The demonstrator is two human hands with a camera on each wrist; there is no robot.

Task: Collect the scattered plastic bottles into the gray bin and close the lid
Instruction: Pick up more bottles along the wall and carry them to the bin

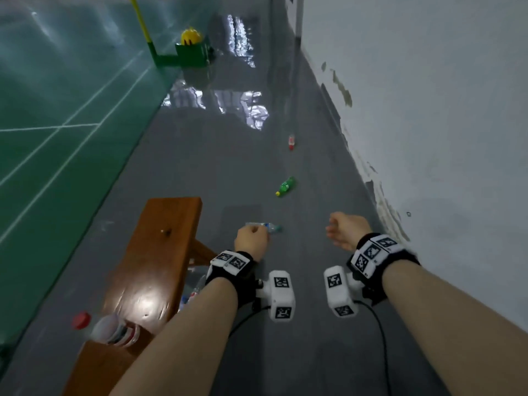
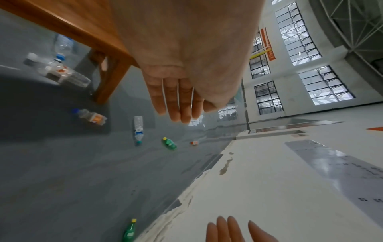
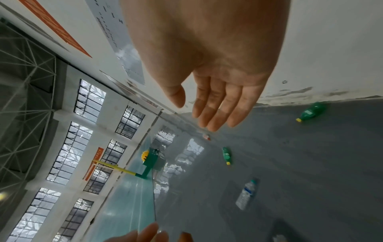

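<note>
My left hand (image 1: 251, 242) and right hand (image 1: 344, 229) hang relaxed and empty above open gray floor (image 1: 245, 167) between the wooden surface (image 1: 160, 247) and the wall (image 1: 428, 110). A clear bottle (image 1: 267, 227), green bottle (image 1: 285, 186) and red-capped bottle (image 1: 291, 142) lie ahead along it; no bin shows.

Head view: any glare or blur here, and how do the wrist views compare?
Head view: glare patch on the bench; the red-capped bottle at the lower left is blurred. Left wrist view: strongly tilted, wide-angle bending; clear bottle sharp. Right wrist view: tilted, windows bright.
</note>
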